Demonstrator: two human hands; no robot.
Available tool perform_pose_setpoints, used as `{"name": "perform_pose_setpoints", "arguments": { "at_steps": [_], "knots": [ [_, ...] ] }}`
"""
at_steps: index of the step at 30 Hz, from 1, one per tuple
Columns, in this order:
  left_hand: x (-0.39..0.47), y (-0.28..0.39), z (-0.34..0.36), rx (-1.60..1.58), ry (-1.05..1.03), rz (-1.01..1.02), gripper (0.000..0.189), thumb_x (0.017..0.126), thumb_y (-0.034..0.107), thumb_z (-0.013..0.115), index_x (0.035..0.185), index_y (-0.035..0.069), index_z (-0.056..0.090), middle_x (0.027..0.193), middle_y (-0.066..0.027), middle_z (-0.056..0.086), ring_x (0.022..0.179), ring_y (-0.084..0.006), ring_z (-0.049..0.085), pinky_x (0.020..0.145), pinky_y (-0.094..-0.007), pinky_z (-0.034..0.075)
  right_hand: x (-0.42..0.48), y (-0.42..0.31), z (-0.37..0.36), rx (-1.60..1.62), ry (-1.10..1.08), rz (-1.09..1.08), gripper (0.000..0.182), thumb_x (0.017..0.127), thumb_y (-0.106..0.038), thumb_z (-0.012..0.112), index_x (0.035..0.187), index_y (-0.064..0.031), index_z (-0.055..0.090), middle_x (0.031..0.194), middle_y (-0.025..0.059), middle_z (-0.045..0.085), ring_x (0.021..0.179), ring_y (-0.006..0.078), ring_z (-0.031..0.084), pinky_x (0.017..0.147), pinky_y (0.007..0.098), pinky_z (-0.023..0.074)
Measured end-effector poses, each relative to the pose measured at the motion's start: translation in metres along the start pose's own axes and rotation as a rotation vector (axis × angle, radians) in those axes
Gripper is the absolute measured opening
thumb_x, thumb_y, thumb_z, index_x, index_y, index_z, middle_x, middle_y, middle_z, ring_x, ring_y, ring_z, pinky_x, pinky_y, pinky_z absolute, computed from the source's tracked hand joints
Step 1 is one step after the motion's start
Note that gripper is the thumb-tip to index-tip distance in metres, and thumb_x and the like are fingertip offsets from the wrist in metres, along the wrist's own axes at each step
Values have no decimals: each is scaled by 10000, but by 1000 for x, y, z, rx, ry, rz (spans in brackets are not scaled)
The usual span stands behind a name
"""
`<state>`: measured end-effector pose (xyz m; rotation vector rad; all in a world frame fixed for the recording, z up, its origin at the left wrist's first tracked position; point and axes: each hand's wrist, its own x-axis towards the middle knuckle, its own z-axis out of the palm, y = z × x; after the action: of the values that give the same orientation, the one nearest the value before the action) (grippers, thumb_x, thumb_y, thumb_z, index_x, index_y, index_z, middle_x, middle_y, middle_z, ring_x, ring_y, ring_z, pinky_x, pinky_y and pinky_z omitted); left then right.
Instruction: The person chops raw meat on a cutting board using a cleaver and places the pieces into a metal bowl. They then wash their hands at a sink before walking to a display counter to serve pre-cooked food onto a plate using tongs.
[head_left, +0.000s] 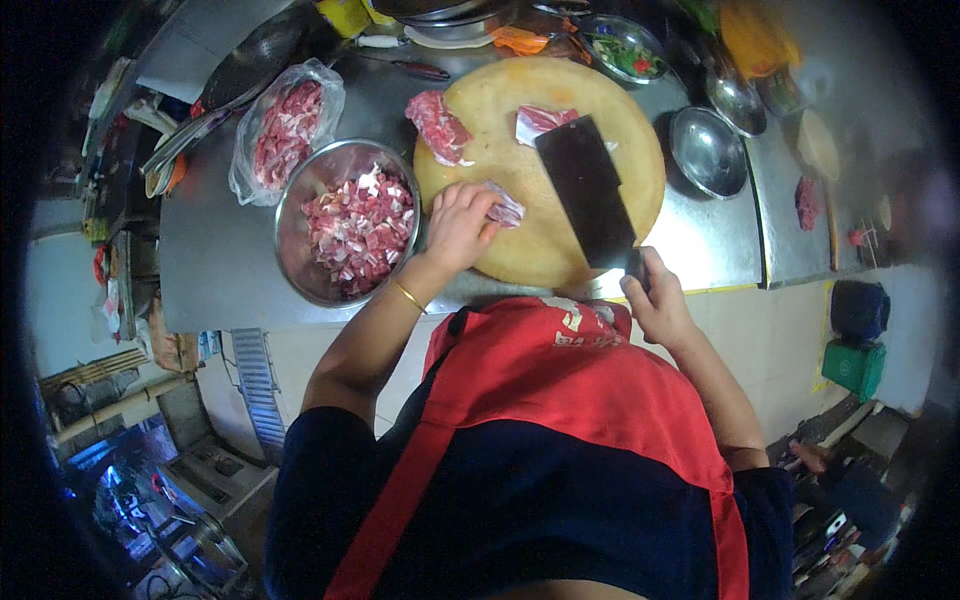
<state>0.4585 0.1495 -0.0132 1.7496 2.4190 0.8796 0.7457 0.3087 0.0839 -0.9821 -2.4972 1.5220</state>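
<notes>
My left hand (463, 223) rests at the left side of a round yellow cutting board (536, 251), its fingertips on a small strip of raw meat (506, 206). In my right hand (658, 300) is the handle of a broad dark cleaver (581, 191), whose blade lies over the board's right half. Close to the blade's far end sits a piece of raw meat with a white fatty side (541, 122). A larger red chunk of meat (437, 127) lies across the board's far left edge. Left of the board, a steel bowl (289, 259) holds diced raw meat (364, 229).
A clear plastic bag of meat (289, 131) lies behind the steel bowl. To the board's right is an empty metal bowl (709, 152). At the back stands a bowl with green and red vegetables (626, 51). A wok (255, 56) is at the far left.
</notes>
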Motion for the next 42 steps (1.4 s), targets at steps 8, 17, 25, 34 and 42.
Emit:
{"name": "perform_pose_setpoints", "arguments": {
  "at_steps": [8, 17, 25, 34, 42],
  "knots": [
    [41, -3, -25, 207, -172, 515, 211, 775, 221, 708, 960, 136, 652, 1185, -69, 579, 1199, -294, 485, 998, -479, 378, -11, 51, 7, -11, 170, 37, 191, 930, -90, 522, 1104, -29, 470, 656, 33, 506, 485, 102, 491, 447, 278, 416],
    [54, 31, 32, 30, -81, -293, 393, 741, 296, 753, 1026, 88, 581, 1007, -109, 613, 988, -304, 590, 864, -430, 460, -5, 36, 7, -7, 163, 49, 336, 898, -152, 544, 1202, -36, 464, 800, 244, 617, 723, 419, 615, 658, 465, 479],
    [30, 17, 34, 71, 19, -121, 422, 719, 277, 719, 1048, 66, 557, 1043, -147, 574, 984, -346, 563, 869, -452, 442, 14, -28, 13, -432, -38, -109, 264, 866, -146, 561, 1090, -51, 459, 852, 227, 637, 813, 427, 636, 701, 509, 496],
    [25, 14, 36, 5, 52, -128, 269, 704, 221, 707, 897, 56, 616, 947, -116, 594, 966, -309, 569, 865, -436, 447, 46, -32, 21, -657, -175, -85, 257, 869, -151, 574, 1066, -40, 452, 725, 229, 632, 709, 426, 640, 633, 506, 504],
    [30, 21, 31, 85, 33, -117, 257, 697, 231, 722, 884, 72, 644, 938, -92, 613, 960, -281, 577, 860, -422, 440, 105, -27, 47, -690, -130, -293, 299, 859, -167, 587, 1082, -39, 436, 756, 243, 632, 756, 422, 641, 649, 508, 504]
  ]
}}
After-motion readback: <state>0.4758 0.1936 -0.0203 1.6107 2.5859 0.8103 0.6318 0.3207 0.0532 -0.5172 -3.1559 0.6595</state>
